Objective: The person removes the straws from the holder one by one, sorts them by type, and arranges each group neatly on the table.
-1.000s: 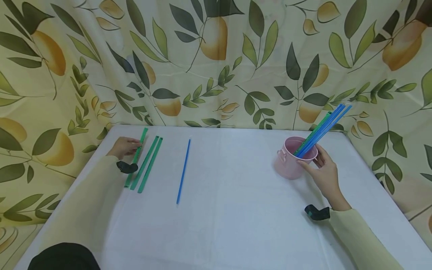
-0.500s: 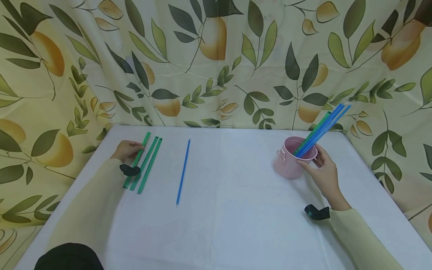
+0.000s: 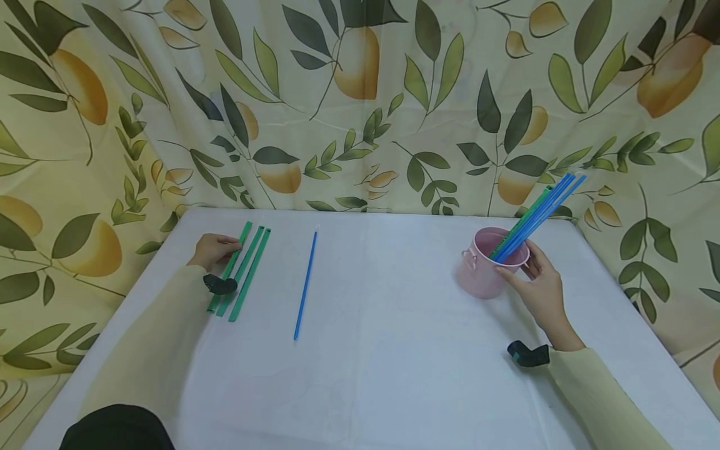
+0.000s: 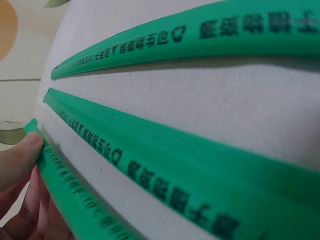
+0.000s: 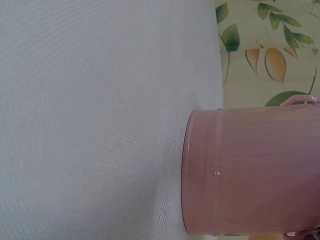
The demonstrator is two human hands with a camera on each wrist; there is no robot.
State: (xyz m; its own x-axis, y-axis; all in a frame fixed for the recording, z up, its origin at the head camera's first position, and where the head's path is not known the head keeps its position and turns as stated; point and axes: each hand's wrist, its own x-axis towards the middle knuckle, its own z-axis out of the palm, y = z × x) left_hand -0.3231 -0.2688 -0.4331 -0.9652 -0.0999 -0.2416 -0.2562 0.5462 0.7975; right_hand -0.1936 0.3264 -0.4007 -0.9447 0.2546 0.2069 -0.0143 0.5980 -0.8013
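Note:
My left hand [image 3: 215, 250] pinches the upper part of the leftmost green wrapped straw [image 4: 75, 200], thumb on top. This straw is long and flat with black printing. Beside it, two similar green straws, a middle one [image 3: 244, 262] and a right one [image 3: 250, 275], lie nearly parallel on the cloth. Over at the right, my right hand [image 3: 540, 287] holds the rim and side of a pink bucket [image 3: 480, 284], which stands upright. Several blue straws [image 3: 542, 215] and green ones lean rightward out of it. In the right wrist view, only the bucket's side [image 5: 250, 170] shows.
One thin blue straw [image 3: 305, 286] lies to the right of the green ones. White cloth [image 3: 382, 362] covers the table. A curtain [image 3: 360, 150] printed with leaves and fruit hangs behind the far edge.
My left hand has shifted slightly right and nearer, with the leftmost green straw sliding a little towards the middle one. My right hand and the bucket have stayed in place.

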